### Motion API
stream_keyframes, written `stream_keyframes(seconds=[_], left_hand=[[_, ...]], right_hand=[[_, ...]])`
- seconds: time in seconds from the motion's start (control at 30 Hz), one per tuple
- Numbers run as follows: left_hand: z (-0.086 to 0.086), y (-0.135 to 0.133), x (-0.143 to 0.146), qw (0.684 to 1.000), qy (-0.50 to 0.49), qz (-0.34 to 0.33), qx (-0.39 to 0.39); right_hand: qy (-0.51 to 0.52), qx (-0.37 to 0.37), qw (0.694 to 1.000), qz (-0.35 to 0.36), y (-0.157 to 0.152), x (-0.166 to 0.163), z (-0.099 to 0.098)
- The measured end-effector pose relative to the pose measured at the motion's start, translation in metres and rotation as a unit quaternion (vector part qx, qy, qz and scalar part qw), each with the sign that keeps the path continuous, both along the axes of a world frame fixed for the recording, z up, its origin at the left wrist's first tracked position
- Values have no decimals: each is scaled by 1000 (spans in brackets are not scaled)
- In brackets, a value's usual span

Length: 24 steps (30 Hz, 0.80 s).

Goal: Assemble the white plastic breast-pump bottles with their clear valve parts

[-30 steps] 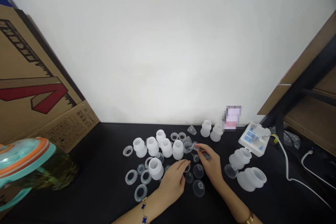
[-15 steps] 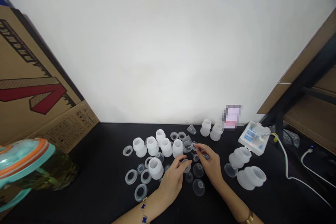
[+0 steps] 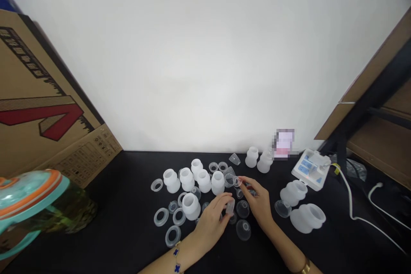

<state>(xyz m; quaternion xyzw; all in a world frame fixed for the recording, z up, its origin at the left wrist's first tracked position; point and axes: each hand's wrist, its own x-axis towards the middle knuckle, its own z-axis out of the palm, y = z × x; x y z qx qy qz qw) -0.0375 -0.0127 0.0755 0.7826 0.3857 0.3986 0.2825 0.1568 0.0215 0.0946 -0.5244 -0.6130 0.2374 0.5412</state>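
Observation:
My left hand (image 3: 212, 218) is closed on a clear ribbed plastic piece (image 3: 230, 207), held between thumb and fingers. With thumb and forefinger my right hand (image 3: 257, 201) pinches a small clear round piece (image 3: 237, 181); its exact kind is hard to make out. A clear cup-shaped piece (image 3: 229, 179) is just left of that fingertip. Beneath and between the hands are clear domes (image 3: 243, 209) (image 3: 243, 230). Left of my left hand stands a white translucent bottle (image 3: 191, 206), with several more bottles (image 3: 204, 181) behind it.
Clear rings (image 3: 173, 236) lie at the left on the black table (image 3: 118, 239). Two bottles (image 3: 252, 157) stand by the wall. More bottles (image 3: 307, 218) lie at the right, near a white box (image 3: 311, 168) with cables. A lidded jug (image 3: 41, 201) and cardboard box (image 3: 38, 94) are at the left.
My left hand has turned the clear piece, so its ribbed side now faces up. The right hand has barely moved, and its round piece shows more plainly.

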Motion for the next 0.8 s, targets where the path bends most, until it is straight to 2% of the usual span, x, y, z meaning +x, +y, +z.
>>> stream_keyframes(seconds=[0.37,0.67,0.8], left_hand=[[11,-1,-2,997,-46,26,57],[14,0,0,985,-163,39,-45],[21,-2,-2,975,-192,16,-113]], right_hand=[[14,-22,999,-33,-2,-1,7],[18,-4,1000,-15,-6,-3,5],[18,-11,1000,2,-8,-6,6]])
